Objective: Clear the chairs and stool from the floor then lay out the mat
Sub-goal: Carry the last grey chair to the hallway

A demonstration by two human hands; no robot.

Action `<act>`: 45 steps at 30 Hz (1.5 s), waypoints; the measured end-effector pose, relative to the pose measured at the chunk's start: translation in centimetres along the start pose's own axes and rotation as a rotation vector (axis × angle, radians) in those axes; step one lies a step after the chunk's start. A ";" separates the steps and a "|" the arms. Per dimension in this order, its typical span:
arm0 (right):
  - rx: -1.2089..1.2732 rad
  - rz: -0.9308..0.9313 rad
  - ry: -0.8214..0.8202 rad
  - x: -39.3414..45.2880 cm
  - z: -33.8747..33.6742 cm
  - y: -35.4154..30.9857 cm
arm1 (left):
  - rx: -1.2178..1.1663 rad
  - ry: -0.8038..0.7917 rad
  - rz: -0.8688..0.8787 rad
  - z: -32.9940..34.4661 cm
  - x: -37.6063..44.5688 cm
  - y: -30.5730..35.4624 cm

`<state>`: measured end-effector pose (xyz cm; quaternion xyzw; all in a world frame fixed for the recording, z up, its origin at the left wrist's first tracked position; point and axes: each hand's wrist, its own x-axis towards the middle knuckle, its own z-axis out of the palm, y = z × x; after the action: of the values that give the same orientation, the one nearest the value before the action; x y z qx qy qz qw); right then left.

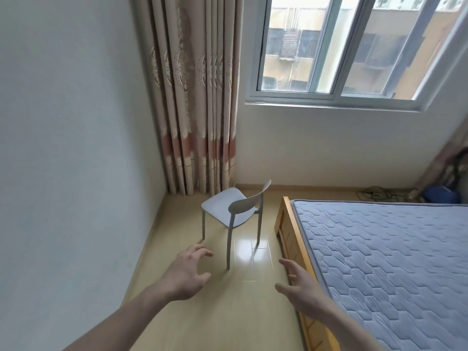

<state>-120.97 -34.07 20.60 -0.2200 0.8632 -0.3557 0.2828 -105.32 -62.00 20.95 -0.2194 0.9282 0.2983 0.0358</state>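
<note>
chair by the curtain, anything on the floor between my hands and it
Nothing visible. Both the left hand and the right hand are open and empty, and only bare floor lies between them and the chair. The bed runs along the right side, off the direct path.

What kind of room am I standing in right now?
Most likely a bedroom in a flat. A wooden-framed bed with a blue quilted mattress fills the right side, patterned beige curtains hang beside a sliding window, and a pale plastic chair stands on the glossy tiled floor.
</note>
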 end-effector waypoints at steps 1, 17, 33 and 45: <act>0.000 0.002 0.002 1.5 -0.8 0.2 | 0.000 -0.003 -0.005 0.0 1.6 0.5; -0.090 -0.060 -0.165 29.6 -14.2 0.4 | -0.132 0.005 -0.269 2.2 25.8 6.0; -0.223 0.090 -0.250 50.5 -13.9 -2.8 | -0.325 -0.107 -0.489 2.1 46.1 -1.1; -0.286 0.329 -0.301 63.7 -12.2 -1.4 | -0.389 -0.172 -0.619 4.4 50.7 -3.2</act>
<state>-175.95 -66.03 7.71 -0.1647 0.8771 -0.1425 0.4281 -149.90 -81.39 5.59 -0.4667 0.7375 0.4614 0.1597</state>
